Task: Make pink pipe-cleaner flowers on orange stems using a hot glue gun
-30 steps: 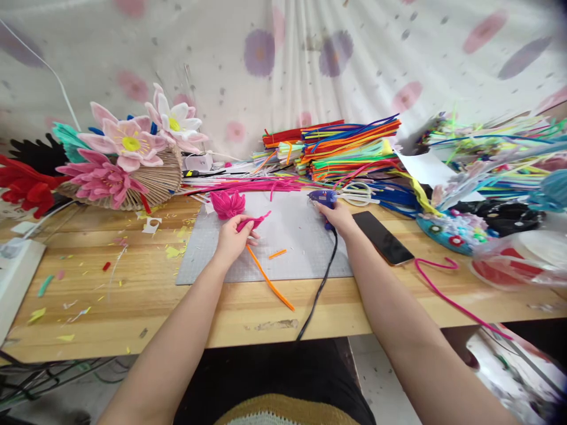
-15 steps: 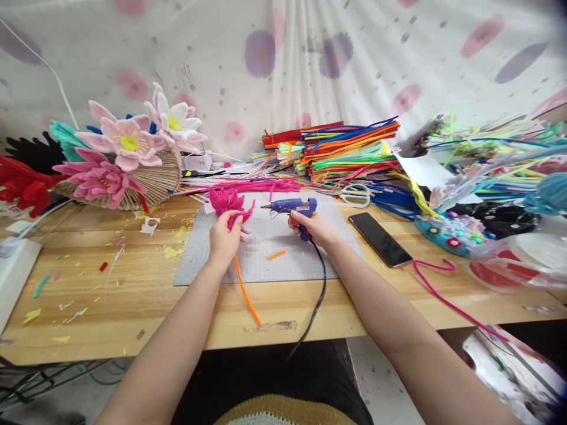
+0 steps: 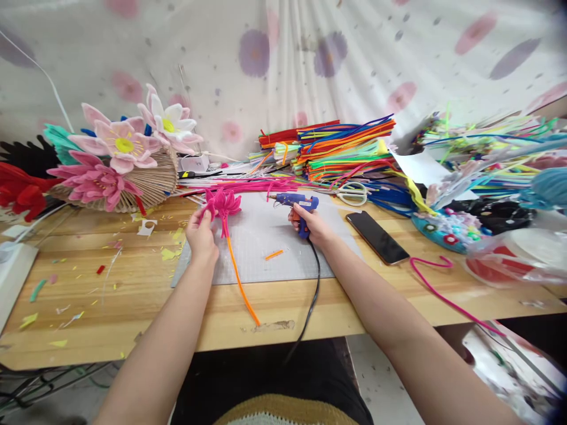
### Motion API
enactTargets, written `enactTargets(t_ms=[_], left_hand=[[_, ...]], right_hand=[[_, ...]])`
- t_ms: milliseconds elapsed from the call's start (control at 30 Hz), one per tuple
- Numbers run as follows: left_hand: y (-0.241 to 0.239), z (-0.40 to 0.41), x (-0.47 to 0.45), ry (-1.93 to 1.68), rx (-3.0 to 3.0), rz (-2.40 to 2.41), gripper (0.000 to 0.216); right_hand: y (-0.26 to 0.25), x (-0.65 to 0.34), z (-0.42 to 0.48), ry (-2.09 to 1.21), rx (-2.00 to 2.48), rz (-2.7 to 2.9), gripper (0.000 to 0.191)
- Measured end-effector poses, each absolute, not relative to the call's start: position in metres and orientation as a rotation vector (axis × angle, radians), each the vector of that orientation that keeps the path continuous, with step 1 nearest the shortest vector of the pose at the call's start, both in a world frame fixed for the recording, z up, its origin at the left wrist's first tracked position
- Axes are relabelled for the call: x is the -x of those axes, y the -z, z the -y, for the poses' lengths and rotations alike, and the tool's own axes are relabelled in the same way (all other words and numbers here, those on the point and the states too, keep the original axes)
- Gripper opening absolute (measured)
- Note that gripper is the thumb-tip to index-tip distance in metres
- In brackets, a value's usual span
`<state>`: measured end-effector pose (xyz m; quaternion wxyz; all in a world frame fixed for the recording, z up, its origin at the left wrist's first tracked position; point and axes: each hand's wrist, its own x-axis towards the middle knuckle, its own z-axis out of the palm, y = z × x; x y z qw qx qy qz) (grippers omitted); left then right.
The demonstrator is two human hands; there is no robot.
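Note:
My left hand (image 3: 202, 235) is closed on the left side of a magenta pipe-cleaner flower (image 3: 227, 203), fingertips pinching a petal. An orange pipe-cleaner stem (image 3: 239, 277) runs down from the flower towards the table's front edge. In my right hand (image 3: 310, 224) is a blue hot glue gun (image 3: 296, 200), its nozzle pointing left at the flower but apart from it. The gun's black cord (image 3: 316, 283) hangs down over the table edge. Beneath both hands lies a grey cutting mat (image 3: 252, 236), with a short orange piece (image 3: 273, 255) on it.
A black phone (image 3: 377, 237) lies right of the mat, scissors (image 3: 352, 193) behind it. Bundles of coloured pipe cleaners (image 3: 345, 147) are stacked at the back. Finished flowers (image 3: 124, 144) stand at the left, near scattered scraps (image 3: 29, 320). A magenta pipe cleaner (image 3: 443, 293) overhangs the front edge.
My left hand has shifted left and now pinches the flower's left side, showing its petals and the top of the stem. The glue gun stays in my right hand, almost unmoved.

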<state>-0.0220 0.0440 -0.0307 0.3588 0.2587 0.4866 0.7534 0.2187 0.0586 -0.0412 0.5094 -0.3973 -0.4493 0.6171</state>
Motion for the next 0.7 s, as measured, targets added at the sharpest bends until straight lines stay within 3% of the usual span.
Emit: enactTargets(t_ms=[133,467,700], left_hand=[[0.036,-0.048,0.013,-1.767,-0.710,-1.038,0.017],[0.045,-0.109,-0.004,-2.105,-1.147,-1.373,0.012],[0.057,-0.108,-0.025,-1.857,-1.304,-1.455,0.012]], right_hand=[[0.043,-0.221,-0.062,-1.500,0.934,1.014,0.039],[0.044,-0.224,-0.066,-1.464,0.959,0.965,0.042],[0.044,-0.234,-0.070,-1.377,0.971,0.987,0.040]])
